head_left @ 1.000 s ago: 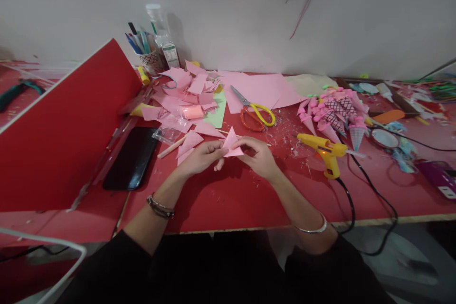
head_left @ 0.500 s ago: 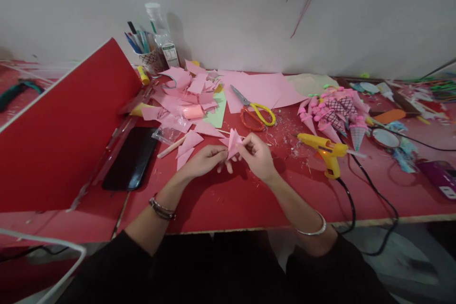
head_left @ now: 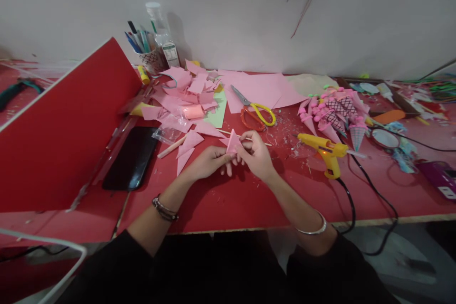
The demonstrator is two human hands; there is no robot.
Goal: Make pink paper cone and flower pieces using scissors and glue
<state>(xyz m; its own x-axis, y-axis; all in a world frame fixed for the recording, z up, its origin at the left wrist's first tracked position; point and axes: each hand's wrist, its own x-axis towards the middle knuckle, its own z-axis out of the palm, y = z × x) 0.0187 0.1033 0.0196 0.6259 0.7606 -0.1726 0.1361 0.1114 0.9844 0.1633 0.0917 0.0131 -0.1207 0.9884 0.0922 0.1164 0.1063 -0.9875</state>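
Observation:
A small pink paper piece (head_left: pixel 233 143), folded or rolled to a point at the top, stands between my hands above the red table. My left hand (head_left: pixel 210 162) pinches its lower left side, thumb in front. From the right, the thumb and fingers of my right hand (head_left: pixel 255 156) close on its lower edge. Another pink paper scrap (head_left: pixel 224 141) shows just behind it. Left of my hands lie cut pink paper pieces (head_left: pixel 190 145) and a wooden stick (head_left: pixel 171 147). Scissors (head_left: pixel 257 109) with one yellow and one red handle rest beyond my fingers.
A yellow glue gun (head_left: pixel 326 149) with a black cord lies to the right, a heap of small pink cones (head_left: pixel 337 109) behind it. At left are a black phone (head_left: pixel 130 159) and a slanted red board (head_left: pixel 67 137). Pink paper sheets (head_left: pixel 254 88) lie near the wall.
My left hand has shifted slightly right, and its thumb now reaches further over the base of the pink paper. The paper looks narrower than before.

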